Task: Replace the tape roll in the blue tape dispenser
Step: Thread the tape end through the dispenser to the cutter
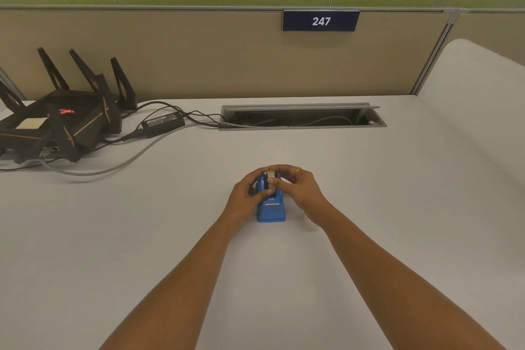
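Presently: right hand (pixel 298 187), fingers curled, thumb and fingertips pinching the tape roll (pixel 271 179) standing in the cradle. Left hand (pixel 247 193), partly closed, cupping and steadying the side of the blue tape dispenser (pixel 271 209) on the white desk (pixel 142 236). Second roll (pixel 311 225), just beside the dispenser, mostly hidden under the right wrist. Stage, as judged: roll being seated or lifted; cannot tell which. Router (pixel 59 122) well apart, far left.
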Tool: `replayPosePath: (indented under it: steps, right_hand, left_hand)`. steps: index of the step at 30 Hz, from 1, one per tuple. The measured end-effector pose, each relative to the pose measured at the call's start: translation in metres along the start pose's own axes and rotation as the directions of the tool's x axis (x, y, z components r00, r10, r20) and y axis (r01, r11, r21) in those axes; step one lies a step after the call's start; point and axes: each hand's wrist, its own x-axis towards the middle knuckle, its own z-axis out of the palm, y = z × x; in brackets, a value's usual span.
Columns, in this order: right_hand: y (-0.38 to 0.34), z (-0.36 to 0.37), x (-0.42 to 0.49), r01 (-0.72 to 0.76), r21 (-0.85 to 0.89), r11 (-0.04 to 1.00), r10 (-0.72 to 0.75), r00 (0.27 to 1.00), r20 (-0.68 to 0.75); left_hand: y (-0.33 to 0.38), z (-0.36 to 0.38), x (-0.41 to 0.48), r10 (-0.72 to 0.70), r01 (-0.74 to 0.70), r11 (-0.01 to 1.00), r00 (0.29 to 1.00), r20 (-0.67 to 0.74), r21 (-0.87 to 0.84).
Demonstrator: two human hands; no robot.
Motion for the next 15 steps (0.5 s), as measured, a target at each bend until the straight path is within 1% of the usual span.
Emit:
replayPosePath:
  steps: [8,12,15]
  right_hand:
    - [0.0026,-0.0019,-0.0024,-0.023,0.011,1.000,0.023,0.999,0.047]
    - [0.0029,-0.0005,-0.0025,-0.023,0.046,0.999,0.022,0.999,0.026]
    - [0.0012,0.0029,-0.0017,-0.020,0.085,0.996,0.022,0.999,-0.026]
  left_hand:
    - [0.0010,-0.0006,-0.0015,0.021,-0.021,1.000,1.000,0.014,-0.018]
    - [0.0009,-0.0008,-0.0020,0.028,-0.028,0.999,0.999,0.017,-0.020]
    - [0.0011,-0.0013,-0.0025,0.030,-0.030,1.000,0.999,0.024,-0.009]
